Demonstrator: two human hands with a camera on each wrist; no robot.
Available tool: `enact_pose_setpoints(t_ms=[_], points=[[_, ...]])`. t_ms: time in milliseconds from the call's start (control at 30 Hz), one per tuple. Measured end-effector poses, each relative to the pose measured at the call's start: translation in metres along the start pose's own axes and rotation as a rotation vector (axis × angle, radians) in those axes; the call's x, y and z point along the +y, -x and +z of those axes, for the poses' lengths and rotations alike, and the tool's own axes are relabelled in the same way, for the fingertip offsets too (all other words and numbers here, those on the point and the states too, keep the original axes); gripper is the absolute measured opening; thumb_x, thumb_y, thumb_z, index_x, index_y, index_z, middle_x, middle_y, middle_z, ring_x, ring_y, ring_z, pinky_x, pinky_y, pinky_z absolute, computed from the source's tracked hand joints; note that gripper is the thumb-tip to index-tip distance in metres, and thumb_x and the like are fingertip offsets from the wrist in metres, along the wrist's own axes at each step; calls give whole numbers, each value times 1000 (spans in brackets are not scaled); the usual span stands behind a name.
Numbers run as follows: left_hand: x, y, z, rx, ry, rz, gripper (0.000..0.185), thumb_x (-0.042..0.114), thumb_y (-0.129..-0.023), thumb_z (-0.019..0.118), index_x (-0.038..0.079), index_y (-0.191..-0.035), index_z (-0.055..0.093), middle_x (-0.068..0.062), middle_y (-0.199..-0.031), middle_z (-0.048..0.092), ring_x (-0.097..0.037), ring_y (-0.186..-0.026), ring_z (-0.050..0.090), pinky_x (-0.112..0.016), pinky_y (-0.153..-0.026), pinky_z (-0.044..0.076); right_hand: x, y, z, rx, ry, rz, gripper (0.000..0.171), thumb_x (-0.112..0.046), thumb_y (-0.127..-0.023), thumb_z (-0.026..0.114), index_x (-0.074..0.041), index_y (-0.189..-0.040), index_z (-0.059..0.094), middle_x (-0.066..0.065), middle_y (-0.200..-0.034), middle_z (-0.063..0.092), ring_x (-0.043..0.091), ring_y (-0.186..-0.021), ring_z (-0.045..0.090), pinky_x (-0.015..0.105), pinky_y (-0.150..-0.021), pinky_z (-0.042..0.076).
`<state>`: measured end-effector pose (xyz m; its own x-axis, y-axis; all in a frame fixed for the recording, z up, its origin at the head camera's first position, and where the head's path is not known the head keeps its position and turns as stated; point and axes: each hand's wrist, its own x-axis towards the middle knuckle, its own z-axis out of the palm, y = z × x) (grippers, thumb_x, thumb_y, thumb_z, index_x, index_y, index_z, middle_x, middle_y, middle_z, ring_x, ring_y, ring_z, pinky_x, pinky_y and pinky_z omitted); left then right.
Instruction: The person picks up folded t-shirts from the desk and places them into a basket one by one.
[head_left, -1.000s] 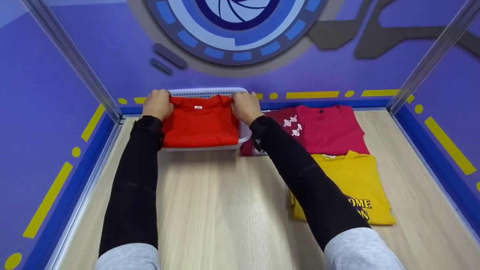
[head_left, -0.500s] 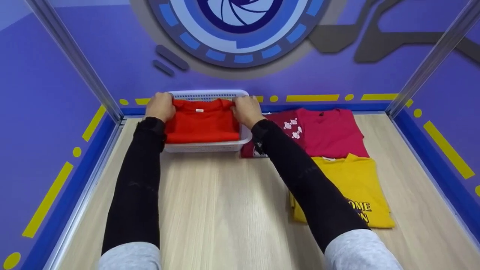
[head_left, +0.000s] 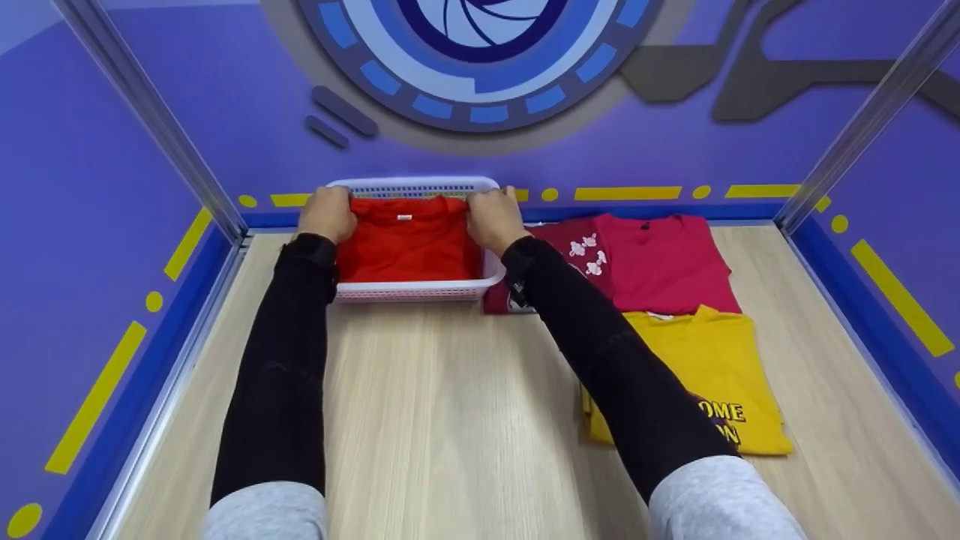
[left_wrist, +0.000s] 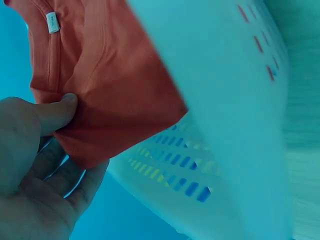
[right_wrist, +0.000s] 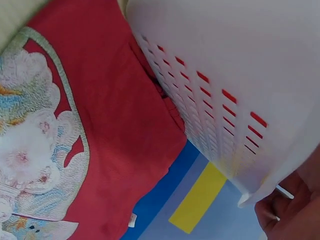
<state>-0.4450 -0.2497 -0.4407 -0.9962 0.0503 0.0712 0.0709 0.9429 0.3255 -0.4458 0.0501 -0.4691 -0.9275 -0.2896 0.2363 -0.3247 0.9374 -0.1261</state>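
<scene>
A folded red T-shirt (head_left: 409, 244) lies inside the white plastic basket (head_left: 420, 291), its collar and white label toward the back wall. My left hand (head_left: 328, 214) is at the shirt's far left corner. In the left wrist view, the thumb and fingers of that left hand (left_wrist: 47, 150) pinch the red cloth (left_wrist: 115, 85) inside the basket rim. At the far right corner, my right hand (head_left: 495, 217) grips the shirt with curled fingers beside the rim. The right wrist view shows part of this right hand (right_wrist: 295, 205) near the basket wall (right_wrist: 250, 65); the cloth it grips is hidden there.
Right of the basket lie a dark red T-shirt (head_left: 577, 251) with a printed design and a pinkish-red T-shirt (head_left: 664, 262), both folded. A folded yellow T-shirt (head_left: 712, 360) lies nearer, partly under the right forearm. Purple-blue walls (head_left: 540, 154) enclose the wooden tabletop (head_left: 450, 420).
The red T-shirt has sunk down into the basket; its near edge, earlier over the front rim, now sits behind it. Both hands stay at its far corners, the left slightly further right.
</scene>
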Motion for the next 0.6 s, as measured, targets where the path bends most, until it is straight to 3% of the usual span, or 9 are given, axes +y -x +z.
enact_pose_setpoints(t_ms=[233, 433, 500, 600], points=[[11, -4, 5, 66, 41, -35, 40, -1, -98, 54, -9, -136, 67, -35, -141, 68, -51, -130, 66, -60, -115, 53, -3, -4, 5, 50, 72, 60, 22, -14, -106, 61, -5, -106, 81, 16, -113, 82, 37, -114, 71, 53, -106, 41], [13, -5, 13, 139, 21, -64, 41, 4, -104, 59, -7, -143, 64, -35, -139, 69, -54, -131, 66, -61, -113, 54, -5, -4, 8, 89, 110, 41, 26, -10, -107, 60, -2, -126, 76, 17, -122, 81, 39, -120, 68, 53, -111, 44], [14, -5, 12, 141, 14, -71, 40, 3, -103, 60, -7, -142, 66, -35, -138, 70, -54, -130, 66, -61, -112, 55, -5, -3, 7, 99, 95, 11, 26, -8, -106, 59, 0, -126, 75, 19, -122, 80, 40, -121, 69, 54, -112, 48], [16, -3, 8, 86, 4, -51, 39, 2, -102, 57, -7, -138, 69, -33, -139, 70, -51, -131, 66, -59, -114, 54, -5, -1, 2, 73, 33, -57, 21, -9, -105, 60, 0, -113, 78, 19, -113, 82, 41, -114, 74, 53, -107, 57]])
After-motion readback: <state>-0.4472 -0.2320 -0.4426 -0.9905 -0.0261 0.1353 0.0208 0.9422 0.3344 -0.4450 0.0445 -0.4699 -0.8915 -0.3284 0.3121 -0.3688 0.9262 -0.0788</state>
